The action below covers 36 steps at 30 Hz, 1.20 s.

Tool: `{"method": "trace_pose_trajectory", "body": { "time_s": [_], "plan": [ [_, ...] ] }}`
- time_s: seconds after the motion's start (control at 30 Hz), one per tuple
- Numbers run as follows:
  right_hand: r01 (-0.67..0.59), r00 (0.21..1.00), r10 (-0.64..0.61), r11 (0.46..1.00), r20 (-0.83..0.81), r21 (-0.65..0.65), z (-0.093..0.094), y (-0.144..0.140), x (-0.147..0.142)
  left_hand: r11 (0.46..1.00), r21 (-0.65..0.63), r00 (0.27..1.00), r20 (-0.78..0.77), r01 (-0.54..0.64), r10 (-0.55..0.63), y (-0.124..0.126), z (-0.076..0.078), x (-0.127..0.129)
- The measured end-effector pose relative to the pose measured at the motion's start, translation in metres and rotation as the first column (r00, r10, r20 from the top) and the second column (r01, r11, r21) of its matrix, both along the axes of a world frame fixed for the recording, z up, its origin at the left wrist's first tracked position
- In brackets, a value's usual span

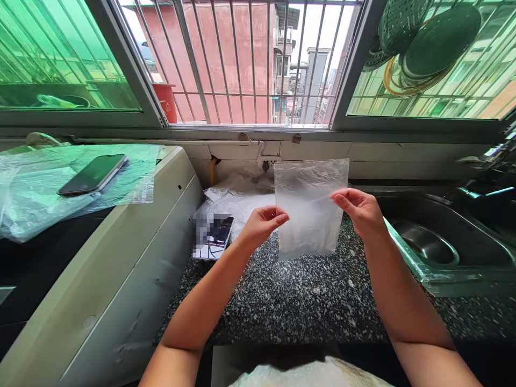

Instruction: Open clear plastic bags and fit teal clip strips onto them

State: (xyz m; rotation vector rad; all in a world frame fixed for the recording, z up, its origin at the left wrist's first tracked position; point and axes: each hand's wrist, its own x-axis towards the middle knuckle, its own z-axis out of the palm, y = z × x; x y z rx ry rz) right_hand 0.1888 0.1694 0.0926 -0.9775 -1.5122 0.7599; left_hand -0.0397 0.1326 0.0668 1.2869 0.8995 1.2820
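A clear plastic bag [308, 215] hangs upright and flat above the speckled stone counter [298, 301]. My left hand [264, 223] pinches its left edge between thumb and fingers. On the opposite side, my right hand [360, 211] grips the right edge the same way. The bag looks flat, with a straight top edge; I cannot tell whether it is open. Behind my left hand lies a heap of clear plastic bags [237, 196] against the tiled wall. A dark, shiny, flat item [215, 236], partly blurred, rests at the heap's front left.
To the right is a metal sink [423, 287] with a tap. At left, a pale appliance [133, 258] stands beside the counter, and a phone [93, 174] lies on plastic sheeting [137, 180]. A wall socket [269, 161] sits below the barred window.
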Motion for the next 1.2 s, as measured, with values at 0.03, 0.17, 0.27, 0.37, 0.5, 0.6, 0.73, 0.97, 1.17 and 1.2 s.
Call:
{"method": "trace_pose_trajectory", "body": {
  "time_s": [0.03, 0.17, 0.27, 0.37, 0.5, 0.6, 0.73, 0.97, 1.17, 1.2],
  "plan": [
    [-0.018, 0.999, 0.019, 0.999, 0.029, -0.035, 0.001, -0.001, 0.000, 1.000, 0.007, 1.000, 0.009, -0.018, 0.018, 0.000, 0.000, 0.000],
    [-0.128, 0.979, 0.155, 0.974, 0.134, -0.187, 0.003, -0.003, 0.001, 0.997, 0.057, 0.998, 0.037, -0.051, 0.049, 0.001, 0.003, -0.005],
    [-0.188, 0.963, 0.227, 0.951, 0.144, -0.245, 0.001, -0.005, -0.002, 0.995, 0.068, 0.997, 0.051, -0.066, 0.063, 0.001, 0.007, -0.011],
    [-0.224, 0.949, 0.271, 0.938, 0.158, -0.266, -0.002, -0.005, -0.004, 0.993, 0.059, 0.994, 0.061, -0.099, 0.095, 0.001, 0.011, -0.017],
    [-0.219, 0.957, 0.254, 0.949, 0.140, -0.225, -0.004, -0.006, -0.006, 0.991, 0.053, 0.991, 0.050, -0.125, 0.123, 0.002, 0.014, -0.024],
    [-0.208, 0.967, 0.231, 0.959, 0.109, -0.191, -0.004, -0.007, -0.007, 0.986, 0.053, 0.987, 0.040, -0.155, 0.153, 0.003, 0.014, -0.026],
    [-0.251, 0.941, 0.293, 0.941, 0.170, -0.228, -0.003, -0.009, -0.011, 0.982, 0.041, 0.982, 0.053, -0.184, 0.182, 0.003, 0.015, -0.024],
    [-0.168, 0.959, 0.191, 0.978, 0.211, -0.121, -0.003, -0.011, -0.012, 0.961, 0.048, 0.961, 0.053, -0.272, 0.270, 0.005, 0.015, -0.027],
    [0.008, 0.975, -0.014, 1.000, 0.222, 0.027, 0.000, -0.015, -0.014, 0.917, 0.074, 0.920, 0.038, -0.393, 0.391, 0.007, 0.008, -0.028],
    [0.040, 0.972, -0.054, 0.997, 0.230, 0.065, 0.000, -0.015, -0.014, 0.907, 0.079, 0.911, 0.030, -0.413, 0.412, 0.007, 0.007, -0.028]
  ]
}}
